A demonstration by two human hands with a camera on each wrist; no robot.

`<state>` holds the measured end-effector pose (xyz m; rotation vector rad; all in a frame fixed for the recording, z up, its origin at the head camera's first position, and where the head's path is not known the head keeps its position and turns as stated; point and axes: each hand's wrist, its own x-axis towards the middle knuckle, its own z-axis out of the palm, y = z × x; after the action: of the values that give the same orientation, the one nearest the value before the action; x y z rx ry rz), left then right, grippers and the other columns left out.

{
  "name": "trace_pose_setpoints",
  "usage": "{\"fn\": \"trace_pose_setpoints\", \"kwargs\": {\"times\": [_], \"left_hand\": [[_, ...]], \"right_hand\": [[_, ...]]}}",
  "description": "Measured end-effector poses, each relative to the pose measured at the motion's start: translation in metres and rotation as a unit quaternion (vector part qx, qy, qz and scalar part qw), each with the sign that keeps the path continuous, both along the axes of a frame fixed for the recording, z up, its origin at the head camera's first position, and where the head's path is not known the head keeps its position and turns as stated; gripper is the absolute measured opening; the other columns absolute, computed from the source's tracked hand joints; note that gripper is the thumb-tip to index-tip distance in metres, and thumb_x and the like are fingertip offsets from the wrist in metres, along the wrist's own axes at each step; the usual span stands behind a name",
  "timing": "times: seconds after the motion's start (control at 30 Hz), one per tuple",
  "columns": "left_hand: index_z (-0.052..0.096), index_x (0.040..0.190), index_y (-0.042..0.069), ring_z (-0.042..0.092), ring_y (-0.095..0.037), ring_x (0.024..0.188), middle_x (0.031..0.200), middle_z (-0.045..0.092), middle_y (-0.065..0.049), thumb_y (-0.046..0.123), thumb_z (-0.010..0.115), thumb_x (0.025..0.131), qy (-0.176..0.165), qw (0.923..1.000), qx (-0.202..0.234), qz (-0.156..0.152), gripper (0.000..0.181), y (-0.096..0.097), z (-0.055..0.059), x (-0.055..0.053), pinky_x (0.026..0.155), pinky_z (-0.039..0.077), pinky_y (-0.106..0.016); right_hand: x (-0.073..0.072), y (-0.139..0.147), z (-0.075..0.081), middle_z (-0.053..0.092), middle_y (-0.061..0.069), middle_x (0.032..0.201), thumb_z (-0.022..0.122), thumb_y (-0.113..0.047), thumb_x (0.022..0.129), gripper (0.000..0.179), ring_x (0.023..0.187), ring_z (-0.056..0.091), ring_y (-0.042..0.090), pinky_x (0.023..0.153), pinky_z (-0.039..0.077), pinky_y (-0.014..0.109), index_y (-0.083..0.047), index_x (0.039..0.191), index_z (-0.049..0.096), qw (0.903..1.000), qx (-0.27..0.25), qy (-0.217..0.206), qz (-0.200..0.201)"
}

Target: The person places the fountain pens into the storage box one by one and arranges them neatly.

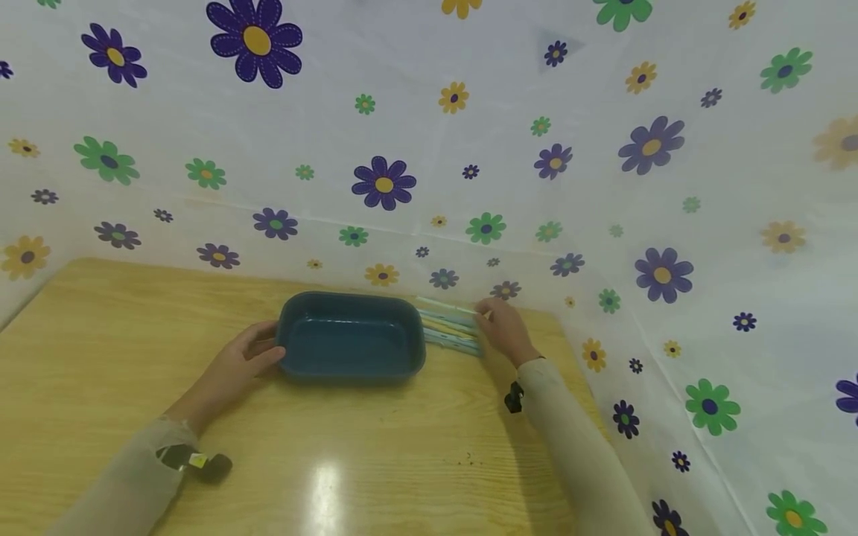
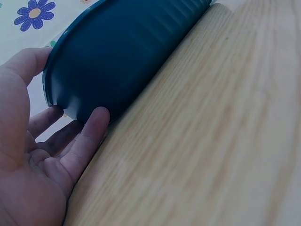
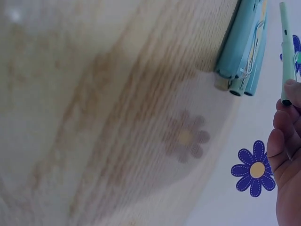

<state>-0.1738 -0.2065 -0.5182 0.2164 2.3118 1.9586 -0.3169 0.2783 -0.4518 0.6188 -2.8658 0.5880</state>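
Note:
A dark blue rectangular bin (image 1: pixel 348 346) stands upright on the wooden table. My left hand (image 1: pixel 244 357) touches its left end, thumb by the near corner; in the left wrist view the fingertips (image 2: pixel 98 117) rest against the outer wall and rim. My right hand (image 1: pixel 503 327) is at the right ends of a row of pens. Between thumb and fingers it pinches the end of a pale green pen (image 3: pixel 286 61). Several light blue and green pens (image 1: pixel 456 344) lie side by side, their left ends up against the bin.
The wooden table (image 1: pixel 395 461) ends at a white flower-print sheet (image 1: pixel 429 134) behind the pens and on the right. Small dark specks (image 1: pixel 469 461) lie on the table toward the front right.

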Motion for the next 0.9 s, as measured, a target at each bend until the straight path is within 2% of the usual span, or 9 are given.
{"fn": "trace_pose_setpoints", "kwargs": {"times": [0.13, 0.3, 0.6, 0.9], "left_hand": [[0.031, 0.147, 0.018, 0.045, -0.034, 0.128, 0.146, 0.039, -0.014, 0.04, 0.059, 0.092, -0.003, 1.0, 0.006, -0.002, 0.066, 0.0, 0.001, 0.001, 0.087, 0.055, -0.03], [0.03, 0.147, 0.016, 0.045, -0.035, 0.127, 0.145, 0.039, -0.016, 0.038, 0.059, 0.093, 0.003, 0.9999, 0.01, -0.005, 0.064, 0.0, 0.002, 0.002, 0.087, 0.055, -0.03], [0.031, 0.147, 0.017, 0.045, -0.033, 0.128, 0.146, 0.039, -0.014, 0.039, 0.059, 0.093, 0.004, 0.9999, 0.009, -0.006, 0.064, 0.0, -0.001, 0.001, 0.088, 0.055, -0.028], [0.032, 0.146, 0.019, 0.045, -0.033, 0.128, 0.146, 0.04, -0.013, 0.038, 0.059, 0.093, 0.005, 0.9999, 0.009, -0.006, 0.062, 0.0, -0.003, 0.0, 0.087, 0.054, -0.027]], "right_hand": [[-0.004, 0.001, -0.001, 0.066, 0.008, 0.105, 0.057, -0.02, 0.095, 0.019, 0.086, 0.062, 0.023, 0.082, 0.053, 0.041, -0.007, 0.107, 0.064, 0.9999, 0.012, -0.005, -0.009], [-0.009, 0.0, -0.003, 0.066, 0.008, 0.106, 0.059, -0.02, 0.094, 0.017, 0.099, 0.062, 0.025, 0.088, 0.052, 0.041, -0.007, 0.105, 0.064, 0.9995, 0.028, 0.003, -0.012], [-0.013, -0.006, -0.005, 0.067, 0.011, 0.105, 0.058, -0.013, 0.094, 0.015, 0.102, 0.062, 0.027, 0.09, 0.051, 0.043, -0.004, 0.104, 0.065, 0.9984, 0.055, 0.009, -0.013], [-0.013, -0.007, -0.003, 0.067, 0.01, 0.104, 0.056, -0.01, 0.094, 0.013, 0.1, 0.062, 0.027, 0.091, 0.051, 0.042, -0.005, 0.103, 0.064, 0.9952, 0.096, -0.02, -0.002]]}}
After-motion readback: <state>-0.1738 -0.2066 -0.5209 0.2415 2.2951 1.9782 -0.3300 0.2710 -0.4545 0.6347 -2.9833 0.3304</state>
